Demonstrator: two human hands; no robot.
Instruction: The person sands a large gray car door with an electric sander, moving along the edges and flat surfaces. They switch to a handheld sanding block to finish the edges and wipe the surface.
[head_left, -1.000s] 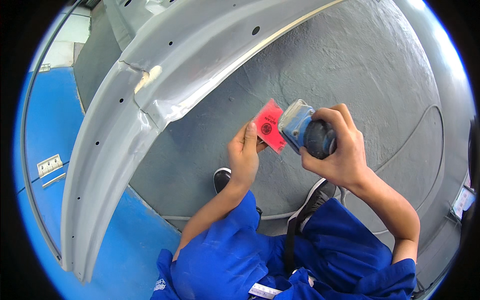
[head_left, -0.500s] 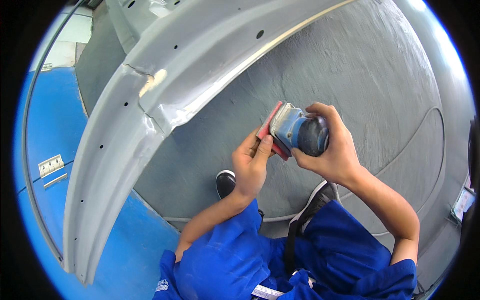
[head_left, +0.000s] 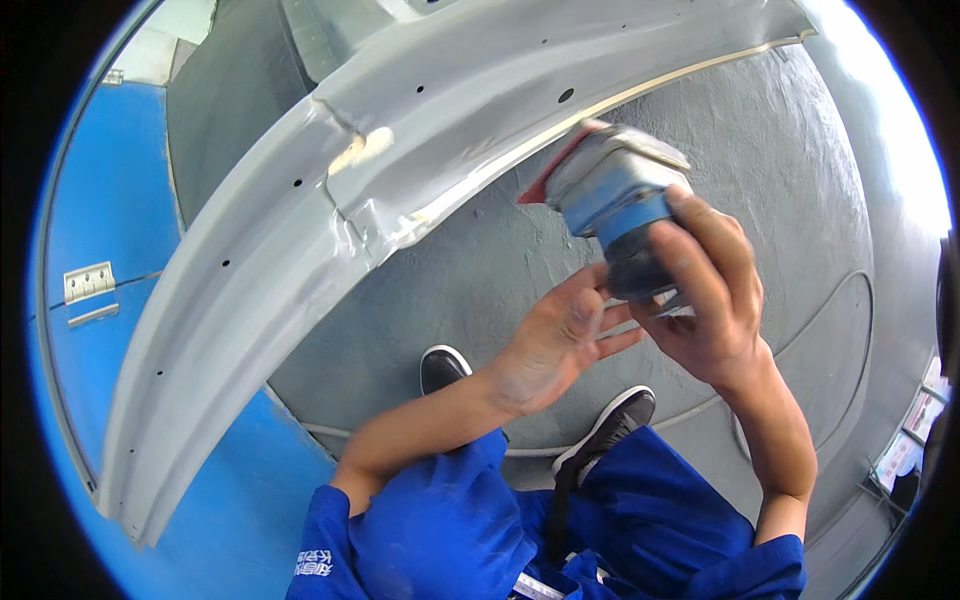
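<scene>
A blue and black sander hangs in the air over the grey floor, held by my right hand around its black end. A red sanding sheet shows along the edge of its pad; motion blurs the tool. My left hand is open just below the black end, fingers spread, and some fingertips are partly hidden by the sander; whether they touch it I cannot tell. Beyond, a long curved grey body panel stretches from lower left to upper right. It carries a cream-coloured patch beside a seam.
A grey hose or cable loops over the floor at the right and passes behind my shoes. At the left is a blue surface with a pale hinge. Paper sheets stand at the right rim.
My left hand has let go of the red sheet's edge and opened. My right hand has tilted the sander, its pad now up and left. The view has shifted slightly.
</scene>
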